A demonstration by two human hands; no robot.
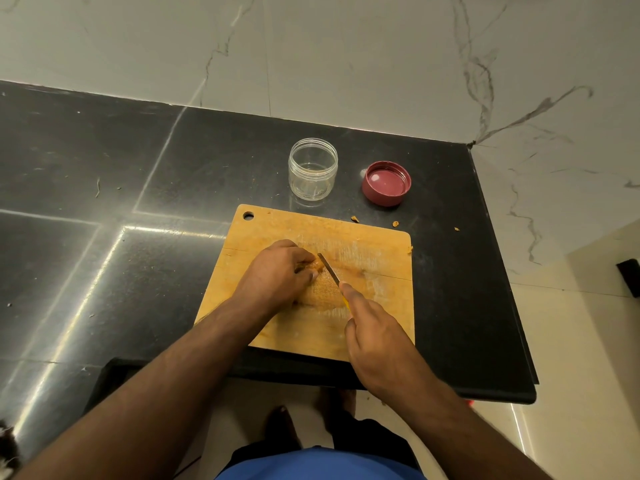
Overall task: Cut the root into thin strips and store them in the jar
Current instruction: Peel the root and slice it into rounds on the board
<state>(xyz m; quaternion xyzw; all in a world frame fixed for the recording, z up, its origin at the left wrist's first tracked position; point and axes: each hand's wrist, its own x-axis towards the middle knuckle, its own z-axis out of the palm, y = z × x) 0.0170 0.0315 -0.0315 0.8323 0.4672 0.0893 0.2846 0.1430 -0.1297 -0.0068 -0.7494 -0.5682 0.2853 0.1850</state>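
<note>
The root (318, 268) lies near the middle of a wooden cutting board (374, 251), just below centre of the frame, a small orange-brown piece mostly hidden under the left hand (277, 271), whose curled fingers press it down in a closed grip. The right hand (377, 344) has its grip closed round the yellow handle of a knife (329, 270), forefinger stretched along the back; the blade slants up-left and meets the root beside the left fingertips. Pale shreds lie on the board under and between the hands.

Above the board, just beyond its far edge, stands an open clear plastic jar (312, 169), and to its right, apart from it, a maroon lid (386, 183) lies upside down. A few orange scraps (354, 219) sit on the black stone worktop (138, 202) near the board's upper right corner.

The worktop runs wide to the left of the frame; its right edge falls off just right of the board, and its near edge runs just below the board. A white veined marble wall (346, 46) fills the top, pale floor the right.
</note>
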